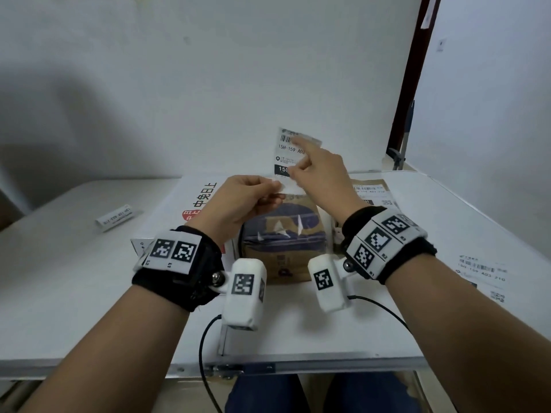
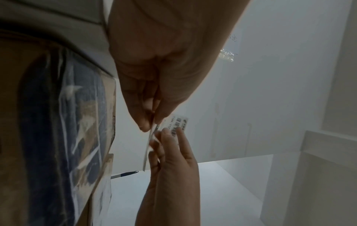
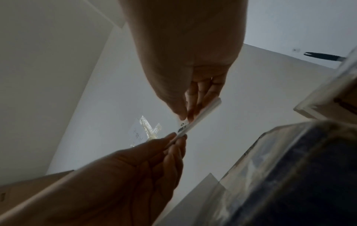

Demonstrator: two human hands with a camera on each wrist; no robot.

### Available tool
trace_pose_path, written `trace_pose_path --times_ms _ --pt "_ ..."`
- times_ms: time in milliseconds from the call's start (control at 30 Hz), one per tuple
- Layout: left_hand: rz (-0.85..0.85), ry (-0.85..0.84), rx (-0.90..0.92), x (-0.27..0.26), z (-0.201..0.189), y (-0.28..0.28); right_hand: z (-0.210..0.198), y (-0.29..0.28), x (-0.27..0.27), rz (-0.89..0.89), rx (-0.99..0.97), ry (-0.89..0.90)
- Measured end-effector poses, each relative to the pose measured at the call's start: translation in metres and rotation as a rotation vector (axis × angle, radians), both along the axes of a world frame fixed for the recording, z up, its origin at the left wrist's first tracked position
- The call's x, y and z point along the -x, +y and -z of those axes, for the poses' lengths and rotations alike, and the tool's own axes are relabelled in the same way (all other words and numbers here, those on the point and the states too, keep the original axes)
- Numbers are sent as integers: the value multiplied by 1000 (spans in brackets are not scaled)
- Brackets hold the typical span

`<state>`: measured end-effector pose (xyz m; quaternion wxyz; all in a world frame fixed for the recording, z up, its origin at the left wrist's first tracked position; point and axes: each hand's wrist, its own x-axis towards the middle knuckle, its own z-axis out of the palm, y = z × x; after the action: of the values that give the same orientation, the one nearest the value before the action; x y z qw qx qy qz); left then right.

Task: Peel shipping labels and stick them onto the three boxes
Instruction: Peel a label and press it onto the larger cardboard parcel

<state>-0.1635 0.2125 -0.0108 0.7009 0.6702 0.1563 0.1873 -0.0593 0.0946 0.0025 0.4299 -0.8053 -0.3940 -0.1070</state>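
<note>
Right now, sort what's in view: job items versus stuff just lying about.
Job:
white barcode shipping label, pinched by left hand and right hand
brown cardboard box with blue print
white box with red logo

Lying about:
folded white paper strip
black cable

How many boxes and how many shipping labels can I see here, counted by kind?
Boxes: 3 (white box, taped brown box, far brown box)
Shipping labels: 4 (held label, stuck label on the far brown box, flat label at right, curled label at left)
Total: 7
</note>
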Motion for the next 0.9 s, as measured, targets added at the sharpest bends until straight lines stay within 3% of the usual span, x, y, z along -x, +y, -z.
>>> trace_pose_path --times_ms 233,600,900 --pt "-35 -60 153 -12 4 -3 15 -7 -2 -204 -12 31" --pt "-54 -64 277 -15 6 -4 24 -3 -4 -161 -39 -149" --pt "-36 -19 224 -14 5 -4 28 -13 -8 -121 -123 -187"
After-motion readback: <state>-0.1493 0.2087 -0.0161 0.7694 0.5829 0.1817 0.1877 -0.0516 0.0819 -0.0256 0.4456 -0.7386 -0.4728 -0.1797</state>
